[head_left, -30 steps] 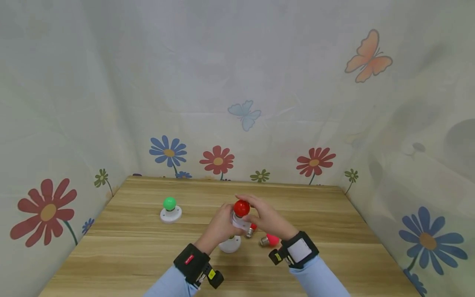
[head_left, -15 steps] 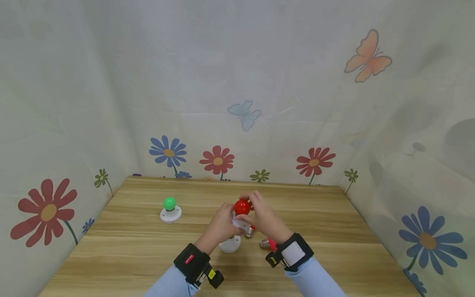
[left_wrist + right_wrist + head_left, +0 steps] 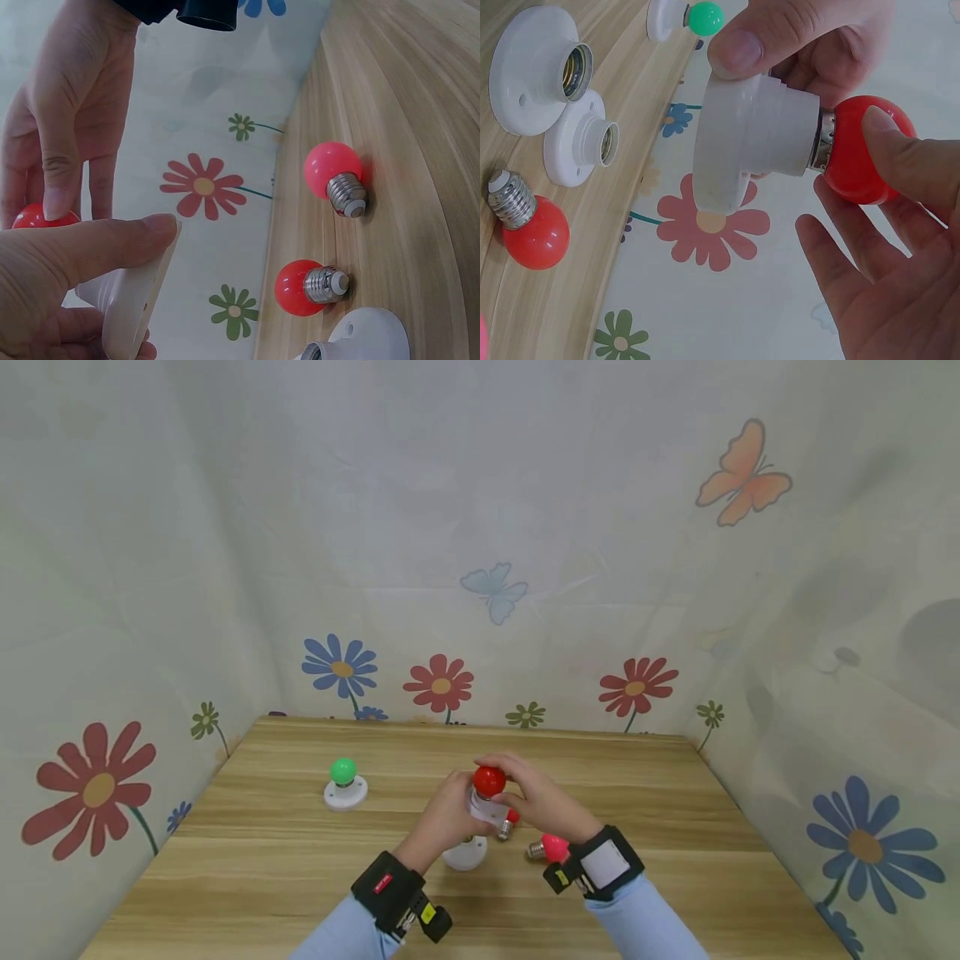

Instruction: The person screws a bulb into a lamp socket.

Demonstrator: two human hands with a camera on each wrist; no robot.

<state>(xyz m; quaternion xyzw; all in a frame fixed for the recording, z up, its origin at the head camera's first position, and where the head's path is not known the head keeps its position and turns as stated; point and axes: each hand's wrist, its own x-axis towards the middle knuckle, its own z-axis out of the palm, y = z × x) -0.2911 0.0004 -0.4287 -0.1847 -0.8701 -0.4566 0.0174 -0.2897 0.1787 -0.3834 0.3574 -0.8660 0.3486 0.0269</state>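
Observation:
My left hand [image 3: 447,814] grips a white round lamp holder [image 3: 731,142] by its base, the thumb lying along the flat edge. A red light bulb [image 3: 855,161] sits in the holder's mouth, with part of its metal screw cap still visible between glass and rim. Holder and bulb are raised above the table. My right hand [image 3: 543,797] holds the bulb's round glass between thumb and fingers. In the right wrist view the thumb [image 3: 907,161] presses on the glass, and other fingers spread out below and behind it.
Two white lamp holders, one larger-looking [image 3: 529,75] and another [image 3: 566,146], stand on the wooden table [image 3: 285,877]. A loose red bulb [image 3: 300,289] and a pinkish-red bulb [image 3: 330,169] lie nearby. At back left, a green bulb [image 3: 342,772] stands upright in its own holder.
Half a second ago my right hand was turned further round the bulb; it has swung back to its pose of a second ago. My left hand and the holder stay put.

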